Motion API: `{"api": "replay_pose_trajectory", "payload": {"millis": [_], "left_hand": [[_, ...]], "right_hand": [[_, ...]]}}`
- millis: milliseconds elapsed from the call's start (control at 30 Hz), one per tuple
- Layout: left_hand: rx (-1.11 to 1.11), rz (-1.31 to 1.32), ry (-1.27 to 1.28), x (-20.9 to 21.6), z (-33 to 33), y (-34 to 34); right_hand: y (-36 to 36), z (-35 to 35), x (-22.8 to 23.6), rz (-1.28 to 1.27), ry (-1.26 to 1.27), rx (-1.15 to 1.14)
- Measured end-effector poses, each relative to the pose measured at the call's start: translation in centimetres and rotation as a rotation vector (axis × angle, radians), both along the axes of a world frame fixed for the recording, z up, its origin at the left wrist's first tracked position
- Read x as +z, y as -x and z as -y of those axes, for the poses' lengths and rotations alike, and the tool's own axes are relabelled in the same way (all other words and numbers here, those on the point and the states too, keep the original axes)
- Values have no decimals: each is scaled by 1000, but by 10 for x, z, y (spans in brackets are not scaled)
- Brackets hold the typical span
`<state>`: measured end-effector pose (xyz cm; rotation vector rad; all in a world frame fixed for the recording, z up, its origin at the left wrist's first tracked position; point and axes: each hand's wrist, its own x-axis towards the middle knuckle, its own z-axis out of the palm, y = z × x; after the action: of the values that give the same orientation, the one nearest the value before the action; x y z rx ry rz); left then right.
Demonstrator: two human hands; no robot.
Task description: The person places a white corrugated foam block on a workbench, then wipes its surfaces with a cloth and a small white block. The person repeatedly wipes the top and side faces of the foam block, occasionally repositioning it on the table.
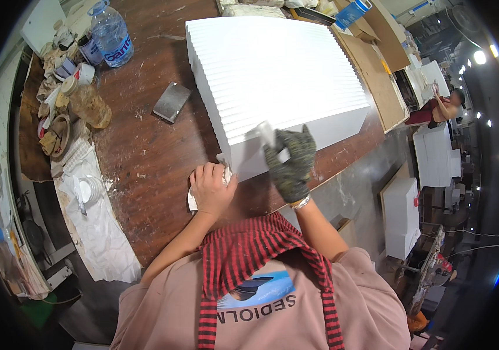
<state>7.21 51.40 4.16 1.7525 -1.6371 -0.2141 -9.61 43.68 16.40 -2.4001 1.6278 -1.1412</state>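
Note:
A large white block with a ribbed top (pixel 296 76) and smooth sides lies on the brown table (pixel 144 151). By its near left corner, my bare left hand (pixel 211 186) is closed on a crumpled off-white rag (pixel 192 201); whether it is cloth or paper is unclear. My right hand (pixel 291 163), in a dark mottled glove, grips a small pale flat piece (pixel 267 134) against the ribbed top's near edge. Motion blurs that piece, so its kind does not show. A grey metallic block (pixel 172 102) rests left of the white block.
Along the table's left side stand a large clear plastic bottle (pixel 111 36), a cloudy jar (pixel 89 104), a bowl (pixel 60 137) and a white sheet (pixel 100 221) bearing a round white container (pixel 90 189). Cardboard (pixel 372 76) lies beyond the block. Another person (pixel 441 109) works far right.

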Motion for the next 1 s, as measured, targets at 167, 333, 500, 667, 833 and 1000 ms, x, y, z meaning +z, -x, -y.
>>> {"api": "replay_pose_trajectory", "payload": {"millis": [167,333,500,667,833,1000], "left_hand": [[-240,-51,1,12,-6,-25],[-107,-423,65,73,2,-51],[-408,95,317,130,94,43],[-356,411,307,153,98,32],[-320,490,174,122,96,39],[-329,470,186,107,107,52]], "right_hand": [[61,31,-6,685,-216,-156],[115,46,-20,1533,-656,300],[137,59,-41,75,-468,-133],[153,74,-64,1692,-808,574],[161,78,-75,1666,-852,565],[162,80,-73,1781,-897,550]]}}
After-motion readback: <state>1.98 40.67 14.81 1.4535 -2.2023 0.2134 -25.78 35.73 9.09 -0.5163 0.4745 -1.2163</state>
